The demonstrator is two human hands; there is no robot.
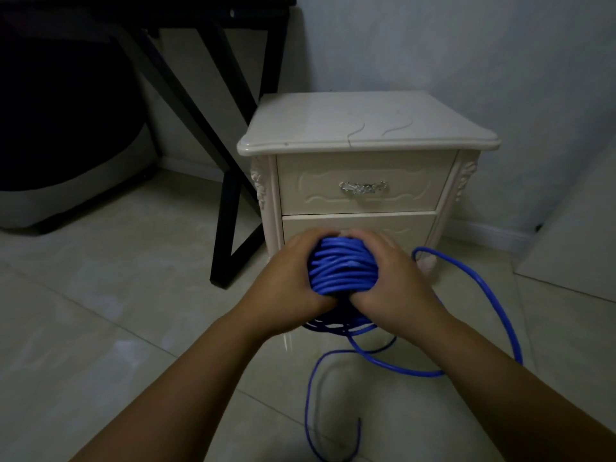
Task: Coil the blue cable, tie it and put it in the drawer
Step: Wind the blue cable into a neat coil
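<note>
A thick coil of blue cable is held in front of me, above the floor. My left hand grips its left side and my right hand grips its right side, fingers curled over the top. Loose blue cable trails from under the coil, looping right across the floor and back toward me. Behind the coil stands a cream nightstand with its top drawer closed; a silver handle sits on that drawer's front. My hands hide most of the lower drawer.
A black table frame stands left of the nightstand, with a dark rounded object under it. A pale panel leans at the right. The floor is light tile and a wall rises behind.
</note>
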